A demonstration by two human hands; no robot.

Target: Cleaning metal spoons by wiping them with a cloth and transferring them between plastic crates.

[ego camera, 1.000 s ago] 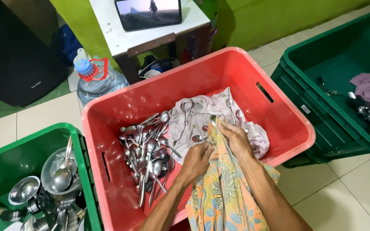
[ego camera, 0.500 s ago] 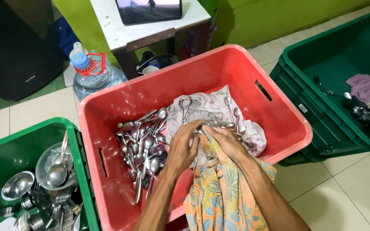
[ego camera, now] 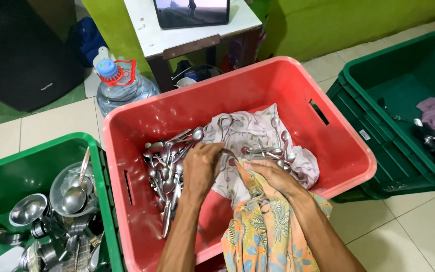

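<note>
red plastic crate (ego camera: 338,151) fills frame centre. green crate (ego camera: 101,166) lower left holds steel bowls (ego camera: 28,209) and ladle (ego camera: 76,189); second green crate (ego camera: 378,106) far right. pale floral cloth (ego camera: 258,138) lies in red crate, centre right, few spoons on it. heap of steel spoons (ego camera: 164,163) left of cloth. water jug (ego camera: 119,85) upper left. left hand (ego camera: 202,168) fingers curled, pinching cloth edge beside spoon heap. right hand (ego camera: 273,176) fingers closed on cloth, just beside left.

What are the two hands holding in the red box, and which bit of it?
Both the left hand and right hand rest on the pale cloth among the spoons. The fingers hide whether either pinches a spoon.
</note>
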